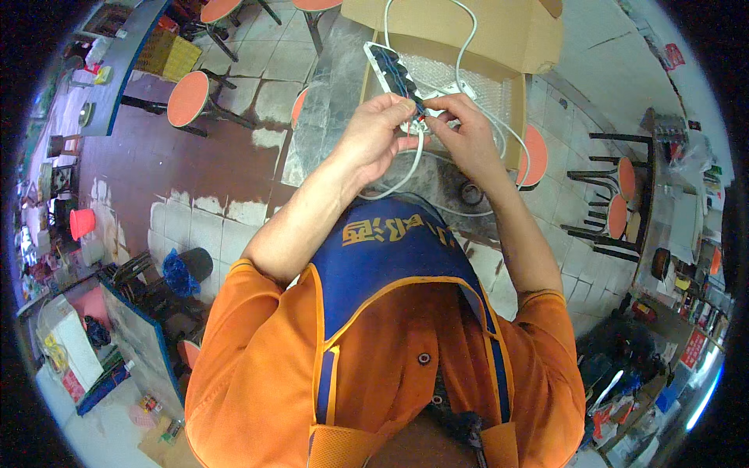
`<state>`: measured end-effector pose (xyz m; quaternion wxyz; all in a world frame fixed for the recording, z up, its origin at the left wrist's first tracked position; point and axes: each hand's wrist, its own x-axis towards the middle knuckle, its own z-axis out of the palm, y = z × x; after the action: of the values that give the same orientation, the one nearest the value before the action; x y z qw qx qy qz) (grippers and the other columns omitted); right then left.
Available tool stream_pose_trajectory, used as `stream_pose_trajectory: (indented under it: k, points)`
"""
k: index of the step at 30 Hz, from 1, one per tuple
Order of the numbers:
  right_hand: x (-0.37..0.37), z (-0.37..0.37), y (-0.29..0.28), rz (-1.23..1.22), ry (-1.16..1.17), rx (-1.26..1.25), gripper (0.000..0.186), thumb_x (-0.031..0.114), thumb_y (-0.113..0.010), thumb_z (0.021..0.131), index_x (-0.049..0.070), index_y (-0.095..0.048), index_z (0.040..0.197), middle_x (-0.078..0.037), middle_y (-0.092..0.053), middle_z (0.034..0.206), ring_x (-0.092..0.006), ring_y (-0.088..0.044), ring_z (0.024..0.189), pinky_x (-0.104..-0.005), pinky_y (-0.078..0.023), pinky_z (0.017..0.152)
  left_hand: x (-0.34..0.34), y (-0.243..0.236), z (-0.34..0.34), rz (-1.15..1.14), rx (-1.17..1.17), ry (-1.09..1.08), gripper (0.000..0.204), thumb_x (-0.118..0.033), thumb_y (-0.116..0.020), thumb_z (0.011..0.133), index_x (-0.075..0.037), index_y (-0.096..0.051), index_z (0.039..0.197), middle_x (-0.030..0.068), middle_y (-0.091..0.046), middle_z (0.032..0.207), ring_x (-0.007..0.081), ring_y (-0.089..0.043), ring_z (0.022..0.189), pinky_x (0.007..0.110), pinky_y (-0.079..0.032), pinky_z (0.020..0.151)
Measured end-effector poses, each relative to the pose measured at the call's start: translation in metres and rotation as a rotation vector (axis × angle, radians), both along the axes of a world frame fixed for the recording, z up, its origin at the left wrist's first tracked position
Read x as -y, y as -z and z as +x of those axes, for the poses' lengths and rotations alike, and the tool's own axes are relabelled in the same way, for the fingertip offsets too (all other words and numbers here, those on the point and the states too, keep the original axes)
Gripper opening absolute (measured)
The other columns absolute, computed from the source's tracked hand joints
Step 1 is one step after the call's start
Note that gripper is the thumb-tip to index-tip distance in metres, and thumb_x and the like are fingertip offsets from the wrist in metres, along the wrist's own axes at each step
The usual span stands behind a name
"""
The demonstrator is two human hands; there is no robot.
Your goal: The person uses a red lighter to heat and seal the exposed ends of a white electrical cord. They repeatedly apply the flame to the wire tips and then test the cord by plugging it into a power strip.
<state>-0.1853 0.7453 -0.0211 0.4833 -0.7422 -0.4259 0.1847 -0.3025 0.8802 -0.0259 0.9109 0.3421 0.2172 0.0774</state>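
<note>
An opened white power strip (374, 54) slants over the table, its black inner parts and thin coloured wires bare. My left hand (378, 132) is closed around the strip's near end, the thumb pressed by the wires. Opposite it, my right hand (466, 139) pinches with thumb and forefinger beside the same wires; what lies between these fingertips is too small to make out. A thick white cable (416, 160) leaves the strip's end and loops below my hands. Behind the right hand, another white piece (466, 89) is partly hidden.
An open cardboard box (499, 35) lined with bubble wrap (499, 90) stands on the grey marbled table (324, 101). A dark ring-shaped thing (471, 193) lies near the table's front. Orange-topped stools (188, 99) stand around, and a cluttered counter (679, 226) runs along the right.
</note>
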Motion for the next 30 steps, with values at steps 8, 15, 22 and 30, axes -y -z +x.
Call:
stream_pose_trajectory:
  k: [8,15,22,30]
  points:
    - [-0.006,0.013,0.003,0.002,-0.106,-0.006,0.014,0.006,-0.068,0.082,0.003,-0.066,0.095,-0.005,-0.057,0.091,-0.0136,-0.055,0.081,-0.0264,-0.045,0.069,-0.006,0.012,0.002,-0.131,0.076,0.005,0.015,-0.015,-0.054,0.097,0.000,-0.057,0.099,0.0101,-0.064,0.094,0.0225,-0.067,0.086,0.045,-0.059,0.083]
    - [-0.013,0.013,0.002,0.135,-0.231,0.250,0.008,0.002,-0.065,0.082,0.003,-0.063,0.089,-0.007,-0.056,0.098,-0.0183,-0.057,0.086,-0.0286,-0.047,0.072,-0.002,0.009,-0.003,-0.087,0.037,-0.050,0.015,-0.013,-0.052,0.098,0.002,-0.057,0.099,0.0118,-0.065,0.096,0.0238,-0.067,0.087,0.046,-0.059,0.082]
    - [-0.014,0.011,-0.007,0.092,-0.316,0.336,0.007,0.002,-0.061,0.085,0.001,-0.062,0.092,-0.010,-0.053,0.109,-0.0214,-0.056,0.101,-0.0328,-0.048,0.082,0.003,0.003,-0.007,-0.053,0.022,-0.038,0.013,-0.010,-0.049,0.097,0.002,-0.052,0.097,0.0108,-0.060,0.091,0.0200,-0.065,0.081,0.040,-0.061,0.077]
    - [-0.006,0.014,-0.001,0.056,-0.132,0.147,0.021,0.010,-0.063,0.088,0.003,-0.065,0.107,-0.012,-0.051,0.119,-0.0231,-0.053,0.113,-0.0326,-0.045,0.094,0.011,-0.011,-0.004,0.107,0.000,-0.175,0.013,-0.013,-0.050,0.099,-0.001,-0.053,0.097,0.0077,-0.059,0.093,0.0191,-0.065,0.087,0.040,-0.061,0.081]
